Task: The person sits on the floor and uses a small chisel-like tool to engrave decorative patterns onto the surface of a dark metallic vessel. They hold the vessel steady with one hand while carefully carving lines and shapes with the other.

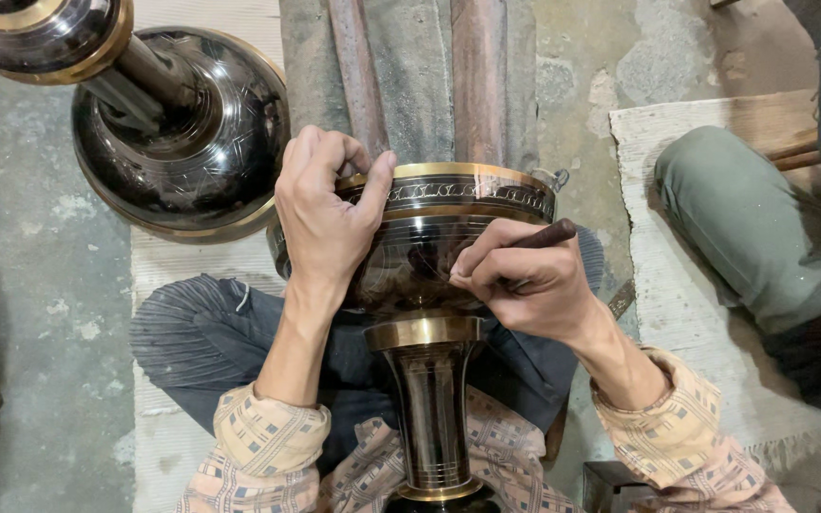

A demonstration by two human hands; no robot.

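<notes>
1. The floor (40, 285) is grey, patchy concrete; it fills the left side and upper right of the frame.
2. A pale mat (686, 285) lies at right. Another person's green-trousered knee (724, 204) rests on it, near my right arm but apart from it.
3. A second vase (182, 133), dark and glossy with brass bands, lies on its side in the upper left, well apart from my hands.
4. My vase (429, 285) sits at the centre of the frame, across my lap, on my dark trousers (201, 332). Its wide bowl points up the frame, its brass collar and slim neck run down toward the bottom edge.
5. My left hand (325, 214) is clamped over the bowl's left rim, fingers curled over the brass edge, thumb pressed on the patterned band.
6. My right hand (525, 280) lies against the bowl's right side, fingers pinched tight around a tool (544, 235).
7. The tool is a short dark rod; its upper end sticks out past my knuckles. Its tip is hidden behind my fingers, so I cannot tell whether it touches the metal.
</notes>
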